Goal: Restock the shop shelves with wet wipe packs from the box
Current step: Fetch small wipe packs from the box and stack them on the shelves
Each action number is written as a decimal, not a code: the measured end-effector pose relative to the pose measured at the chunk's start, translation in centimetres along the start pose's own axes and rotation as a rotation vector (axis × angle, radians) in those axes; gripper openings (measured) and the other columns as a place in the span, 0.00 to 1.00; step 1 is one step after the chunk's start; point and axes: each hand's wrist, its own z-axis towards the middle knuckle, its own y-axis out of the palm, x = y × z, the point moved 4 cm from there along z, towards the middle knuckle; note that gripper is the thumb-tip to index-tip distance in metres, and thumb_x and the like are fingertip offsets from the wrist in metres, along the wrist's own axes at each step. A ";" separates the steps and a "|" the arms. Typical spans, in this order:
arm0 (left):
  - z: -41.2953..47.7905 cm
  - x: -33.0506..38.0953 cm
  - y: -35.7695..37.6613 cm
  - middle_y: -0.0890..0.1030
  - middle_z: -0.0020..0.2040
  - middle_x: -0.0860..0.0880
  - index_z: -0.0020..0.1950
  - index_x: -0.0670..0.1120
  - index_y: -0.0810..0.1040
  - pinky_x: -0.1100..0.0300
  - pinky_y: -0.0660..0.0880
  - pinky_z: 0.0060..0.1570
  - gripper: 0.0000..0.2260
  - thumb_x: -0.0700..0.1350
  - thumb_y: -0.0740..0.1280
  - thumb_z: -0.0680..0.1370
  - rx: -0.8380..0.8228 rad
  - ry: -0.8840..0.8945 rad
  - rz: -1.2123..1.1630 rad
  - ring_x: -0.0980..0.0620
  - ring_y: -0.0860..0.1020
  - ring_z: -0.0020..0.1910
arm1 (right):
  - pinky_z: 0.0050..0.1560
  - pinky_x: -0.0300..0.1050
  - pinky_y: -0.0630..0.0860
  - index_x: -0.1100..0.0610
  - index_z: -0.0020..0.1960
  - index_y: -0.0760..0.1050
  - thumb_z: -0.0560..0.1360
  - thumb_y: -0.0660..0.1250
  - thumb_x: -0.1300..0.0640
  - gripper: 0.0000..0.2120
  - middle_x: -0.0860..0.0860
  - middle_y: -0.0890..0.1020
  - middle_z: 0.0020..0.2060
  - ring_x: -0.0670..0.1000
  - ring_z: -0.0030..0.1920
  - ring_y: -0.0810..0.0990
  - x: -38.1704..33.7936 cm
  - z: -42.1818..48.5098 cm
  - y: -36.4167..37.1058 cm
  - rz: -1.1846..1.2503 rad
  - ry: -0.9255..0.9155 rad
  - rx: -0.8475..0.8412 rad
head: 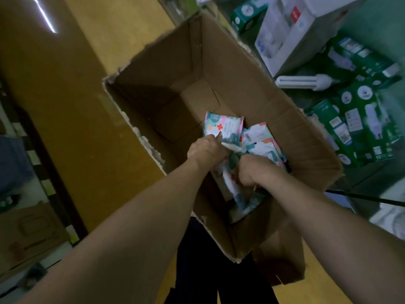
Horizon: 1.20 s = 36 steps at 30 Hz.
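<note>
Wet wipe packs (263, 139) lie at the bottom of an open cardboard box (285, 115), bunched against its right wall. The rest of the box floor is bare. On my feed I count at least three packs, all white with teal and pink patches. The red-cross pack (221, 125) lies farthest in, face up. Just right of it, touching, is the barcode pack (258, 137). Nearest me is the crumpled pack (243, 194), tilted against the near wall.

Both arms reach down into the box. The left hand (206, 150) has its fingers curled and pinches the near edge of the red-cross pack. The right hand (254, 170) is clenched round the top of the crumpled pack, knuckles up. The two hands sit just beside each other.

The top edges of the box are torn and ragged along the left side. The box stands on a yellow-brown floor (76, 95), hard against a low shelf (295, 96) on the right. The shelf holds green boxes (355, 126), a white box (291, 36) and a loose white tube bulb (304, 82) lying flat. Dark trousers (208, 270) show below the box.
</note>
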 end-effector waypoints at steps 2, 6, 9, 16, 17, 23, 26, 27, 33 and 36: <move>-1.9 -0.6 -2.0 0.73 0.64 0.42 0.72 0.43 0.64 0.53 0.74 0.60 0.23 0.53 0.59 0.80 0.019 -0.068 -0.134 0.42 0.75 0.62 | 0.51 0.47 0.73 0.60 0.61 0.73 0.76 0.64 0.57 0.14 0.59 0.78 0.57 0.59 0.55 0.77 -0.4 -1.5 -2.0 -0.014 -0.025 0.064; -5.7 -1.3 -5.7 0.75 0.61 0.43 0.69 0.43 0.66 0.52 0.78 0.56 0.21 0.49 0.64 0.79 0.082 -0.136 -0.299 0.44 0.77 0.57 | 0.50 0.44 0.69 0.59 0.65 0.70 0.77 0.64 0.51 0.20 0.58 0.75 0.61 0.58 0.61 0.75 -1.9 -5.0 -5.6 -0.030 -0.064 0.216; -8.6 -1.5 -8.3 0.75 0.62 0.43 0.69 0.42 0.66 0.50 0.79 0.55 0.19 0.46 0.63 0.80 0.103 -0.159 -0.399 0.43 0.77 0.58 | 0.44 0.43 0.68 0.56 0.63 0.71 0.76 0.65 0.52 0.17 0.55 0.77 0.52 0.56 0.50 0.76 -3.6 -7.6 -7.7 -0.050 -0.107 0.275; -16.4 -2.7 -12.8 0.74 0.55 0.42 0.65 0.41 0.70 0.49 0.82 0.48 0.13 0.42 0.62 0.81 0.131 -0.165 -0.504 0.40 0.79 0.53 | 0.44 0.44 0.68 0.57 0.63 0.72 0.76 0.67 0.51 0.18 0.56 0.77 0.55 0.58 0.54 0.76 -7.8 -13.8 -10.3 -0.163 -0.211 0.397; -17.3 -3.3 -13.3 0.75 0.57 0.41 0.64 0.41 0.71 0.48 0.82 0.48 0.12 0.41 0.61 0.81 0.146 -0.165 -0.524 0.40 0.79 0.53 | 0.44 0.45 0.68 0.57 0.63 0.72 0.76 0.67 0.51 0.18 0.56 0.77 0.57 0.58 0.56 0.76 -8.5 -14.7 -10.5 -0.175 -0.237 0.420; -22.6 -8.5 -15.4 0.77 0.51 0.40 0.56 0.40 0.70 0.50 0.82 0.44 0.06 0.40 0.60 0.81 0.246 -0.239 -0.604 0.40 0.82 0.46 | 0.44 0.43 0.68 0.56 0.62 0.73 0.76 0.66 0.52 0.16 0.55 0.78 0.58 0.57 0.59 0.77 -13.7 -19.7 -10.6 -0.273 -0.354 0.531; -25.4 -11.7 -15.4 0.80 0.51 0.37 0.46 0.40 0.70 0.48 0.82 0.45 0.04 0.39 0.60 0.80 0.302 -0.316 -0.620 0.39 0.83 0.44 | 0.45 0.43 0.68 0.57 0.63 0.72 0.77 0.66 0.52 0.17 0.55 0.77 0.60 0.57 0.61 0.76 -16.5 -21.9 -9.6 -0.323 -0.412 0.566; -26.3 -12.8 -15.3 0.80 0.52 0.36 0.43 0.40 0.69 0.47 0.82 0.47 0.07 0.39 0.59 0.81 0.323 -0.344 -0.632 0.39 0.83 0.45 | 0.45 0.43 0.68 0.57 0.63 0.73 0.77 0.66 0.53 0.16 0.55 0.77 0.60 0.57 0.61 0.76 -17.4 -22.6 -9.2 -0.338 -0.434 0.574; -31.3 -18.0 -13.3 0.76 0.54 0.39 0.61 0.41 0.69 0.53 0.82 0.46 0.09 0.43 0.60 0.82 0.395 -0.449 -0.779 0.41 0.81 0.49 | 0.45 0.43 0.69 0.57 0.61 0.73 0.77 0.65 0.53 0.15 0.55 0.78 0.58 0.58 0.59 0.77 -22.2 -25.8 -5.0 -0.436 -0.557 0.558; -33.5 -20.2 -11.8 0.76 0.61 0.39 0.66 0.41 0.68 0.55 0.82 0.43 0.15 0.44 0.61 0.81 0.395 -0.495 -0.847 0.42 0.81 0.52 | 0.44 0.44 0.69 0.57 0.60 0.73 0.76 0.65 0.54 0.14 0.55 0.78 0.55 0.57 0.53 0.76 -24.1 -27.2 -2.5 -0.487 -0.609 0.540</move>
